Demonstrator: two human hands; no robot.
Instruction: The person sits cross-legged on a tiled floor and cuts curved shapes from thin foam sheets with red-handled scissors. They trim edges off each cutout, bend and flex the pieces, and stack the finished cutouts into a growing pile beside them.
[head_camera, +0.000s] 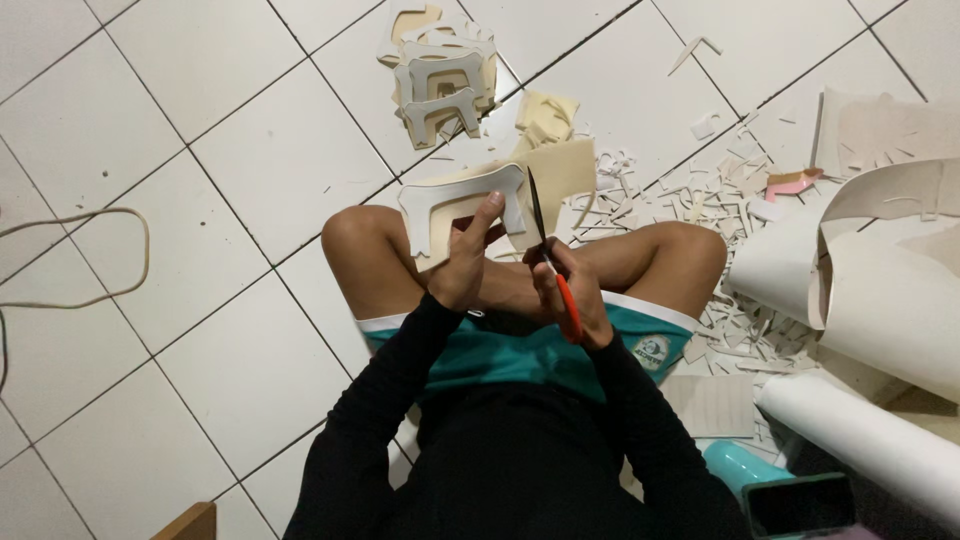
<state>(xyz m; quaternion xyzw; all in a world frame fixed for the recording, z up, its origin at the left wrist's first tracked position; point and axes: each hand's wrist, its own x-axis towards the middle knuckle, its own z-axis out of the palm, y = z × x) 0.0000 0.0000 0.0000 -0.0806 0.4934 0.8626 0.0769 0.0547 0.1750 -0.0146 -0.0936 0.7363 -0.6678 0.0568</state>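
Cream foam sheet (470, 200), flat and cut to a curved, legged outline, was held above the person's crossed knees, over the white tiled floor (200, 150). The left hand (465, 262) gripped it from below, thumb pressed on its face and fingers curled behind. The right hand (570, 290) was wrapped around the orange handles of a pair of scissors (548, 250), whose dark blades stood narrowly parted at the sheet's right edge. A stack of similar cut foam shapes (440, 85) lay farther ahead, and pale offcuts (720, 200) littered the tiles to the right, beside large white rolled sheets (870, 290).
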